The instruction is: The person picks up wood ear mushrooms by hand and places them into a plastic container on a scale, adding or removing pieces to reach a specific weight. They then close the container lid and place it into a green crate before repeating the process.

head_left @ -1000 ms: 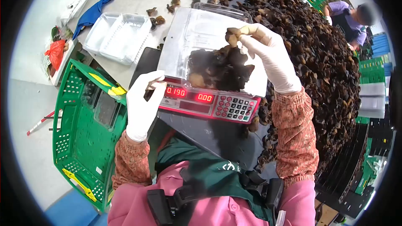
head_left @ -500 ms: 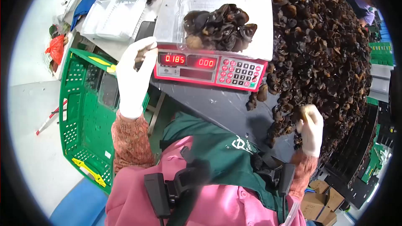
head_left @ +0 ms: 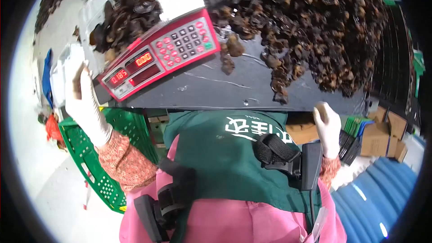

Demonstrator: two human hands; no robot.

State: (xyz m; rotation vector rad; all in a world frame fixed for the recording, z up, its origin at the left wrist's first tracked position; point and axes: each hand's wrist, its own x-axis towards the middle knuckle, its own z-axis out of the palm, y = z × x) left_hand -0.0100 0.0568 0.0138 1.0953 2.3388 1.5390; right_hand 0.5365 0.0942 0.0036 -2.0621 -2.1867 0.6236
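My left hand (head_left: pixel 87 103), in a white glove, is beside the left end of the red scale (head_left: pixel 157 56), its fingers curled around something brown that I cannot make out. The scale shows 0.185 and 0.00. A clear plastic tray (head_left: pixel 87 20) on its pan holds dark, wavy fungus-like pieces (head_left: pixel 128 15). My right hand (head_left: pixel 328 128), also gloved, is raised at the front edge of the dark table (head_left: pixel 193 87), right of the apron. Its fingers are closed on a small brownish piece (head_left: pixel 321 105).
A large heap of dark pieces (head_left: pixel 306 22) covers the back right of the table. Clear containers (head_left: pixel 60 74) and a blue cloth (head_left: pixel 47 78) lie at the left. A green crate (head_left: pixel 85 144) stands below left, cardboard boxes (head_left: pixel 375 139) at the right.
The view has turned and shifted right, so the scale appears tilted and farther left. My right hand has moved away from the heap to the table's front edge. The scale reading is unchanged.
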